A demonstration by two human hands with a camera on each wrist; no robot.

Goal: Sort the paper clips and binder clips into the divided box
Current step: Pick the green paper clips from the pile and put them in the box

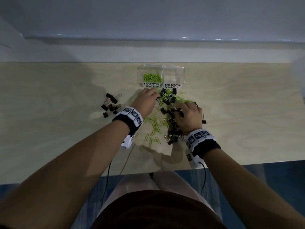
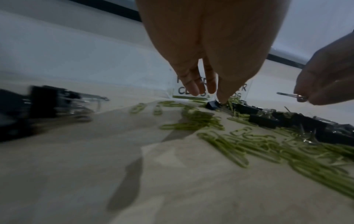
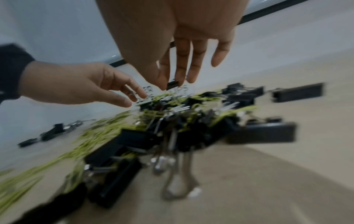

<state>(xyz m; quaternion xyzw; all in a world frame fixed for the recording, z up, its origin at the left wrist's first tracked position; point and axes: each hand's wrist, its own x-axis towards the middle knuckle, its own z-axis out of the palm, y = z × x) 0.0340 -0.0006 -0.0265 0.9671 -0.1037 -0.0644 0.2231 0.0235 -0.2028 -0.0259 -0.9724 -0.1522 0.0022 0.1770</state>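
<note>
A clear divided box stands at the back of the wooden table. Its left half, labelled PAPER CLIPS, holds green paper clips; the half labelled BINDER CLIPS looks bare. In front lies a mixed pile of green paper clips and black binder clips. My left hand reaches into the pile's far left, fingers nearly straight, thumb tip touching a black binder clip. My right hand hovers over the pile's right side and pinches a small black binder clip between thumb and fingers.
A separate group of black binder clips lies left of my left wrist. Loose green paper clips are strewn between my wrists. A white wall rises behind the box. Cables hang over the table's near edge.
</note>
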